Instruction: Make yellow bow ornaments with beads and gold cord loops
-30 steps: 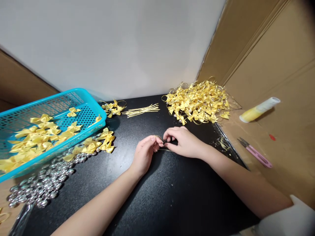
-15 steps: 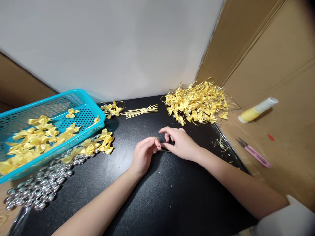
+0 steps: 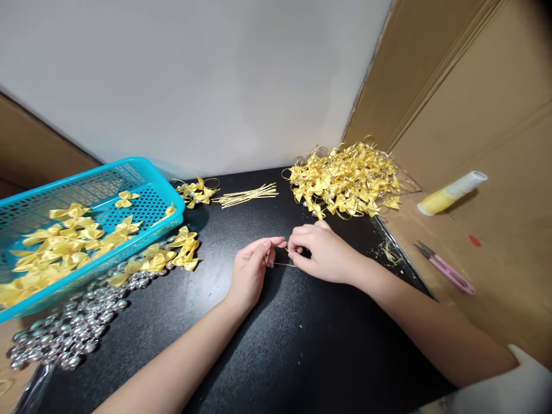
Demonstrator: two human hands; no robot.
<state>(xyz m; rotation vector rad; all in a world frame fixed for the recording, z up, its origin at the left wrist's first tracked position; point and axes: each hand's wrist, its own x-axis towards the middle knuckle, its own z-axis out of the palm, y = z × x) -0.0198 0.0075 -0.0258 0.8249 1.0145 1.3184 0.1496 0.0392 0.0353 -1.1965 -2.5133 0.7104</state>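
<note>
Over the middle of the black tabletop, my left hand (image 3: 251, 265) pinches a thin gold cord (image 3: 283, 265). My right hand (image 3: 317, 253) is just to its right, thumb and fingers closed on the same cord. A stretch of it runs between the two hands; the rest is hidden by the fingers. Beyond the hands lies a small bundle of straight gold cords (image 3: 248, 195). Behind my right hand is a big heap of yellow ribbon bows with gold loops and silver beads (image 3: 345, 181).
At left a blue basket (image 3: 161, 190) holds yellow bows, with loose bows (image 3: 185, 250) and silver beads (image 3: 64, 330) in front. A few looped bows (image 3: 198, 191) lie behind. At right, pink thread snips (image 3: 451, 275) and a yellow-white tube (image 3: 452, 192) rest on cardboard.
My right hand's fingers have closed on the cord and shifted slightly right. My left fingers have straightened a little, and more cord shows between the hands.
</note>
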